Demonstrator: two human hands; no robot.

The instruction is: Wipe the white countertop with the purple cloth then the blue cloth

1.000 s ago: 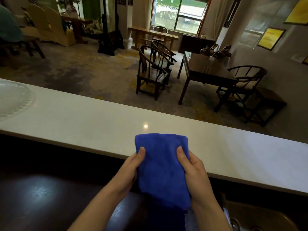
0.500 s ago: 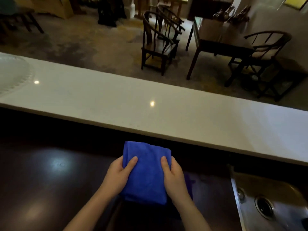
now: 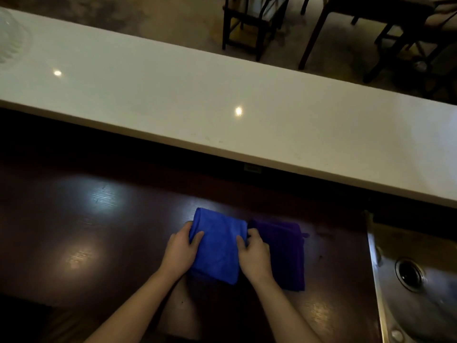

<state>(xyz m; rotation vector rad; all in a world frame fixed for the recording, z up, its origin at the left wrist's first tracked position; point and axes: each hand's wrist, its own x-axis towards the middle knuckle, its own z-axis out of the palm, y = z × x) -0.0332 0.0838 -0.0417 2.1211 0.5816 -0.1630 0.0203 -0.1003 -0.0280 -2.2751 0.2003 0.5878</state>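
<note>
The folded blue cloth (image 3: 218, 246) lies on the dark wooden lower counter (image 3: 99, 231), below the long white countertop (image 3: 173, 95). My left hand (image 3: 179, 252) grips its left edge and my right hand (image 3: 254, 256) grips its right edge, thumbs on top. The folded purple cloth (image 3: 288, 253) lies flat just to the right of the blue one, partly covered by my right hand.
A steel sink (image 3: 418, 288) with a round drain sits at the right end of the dark counter. A clear glass dish (image 3: 12, 38) rests on the far left of the white countertop. Dark wooden chairs (image 3: 249, 23) and a table (image 3: 366, 11) stand beyond it.
Both hands have brought the blue cloth off the white countertop, toward me and down onto the dark counter beside the purple cloth. The view has tilted downward.
</note>
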